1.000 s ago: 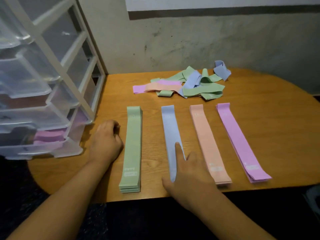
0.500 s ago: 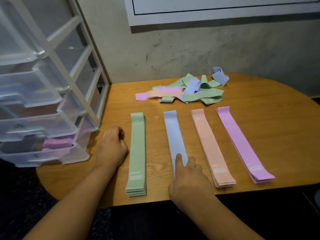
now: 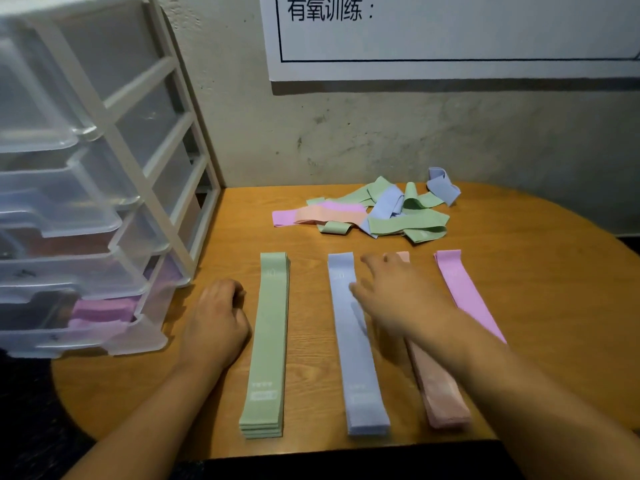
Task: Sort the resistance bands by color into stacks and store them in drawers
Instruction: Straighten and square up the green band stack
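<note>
Four flat stacks of bands lie side by side on the wooden table (image 3: 540, 271): green stack (image 3: 268, 341), blue stack (image 3: 356, 358), peach stack (image 3: 440, 389) and pink stack (image 3: 464, 292). A loose pile of mixed bands (image 3: 377, 209) sits further back. My left hand (image 3: 214, 320) rests curled on the table left of the green stack, holding nothing. My right hand (image 3: 391, 292) hovers with fingers spread over the blue and peach stacks, blurred, empty. My right forearm hides part of the peach and pink stacks.
A clear plastic drawer unit (image 3: 86, 209) stands at the left on the table, with pink bands (image 3: 100, 311) in its lowest drawer. A wall with a white poster (image 3: 450, 36) rises behind the table. The table's front edge is near my body.
My right hand has lifted off the near end of the blue stack and moved forward toward the back. The camera has tilted up. My left hand has stayed in place.
</note>
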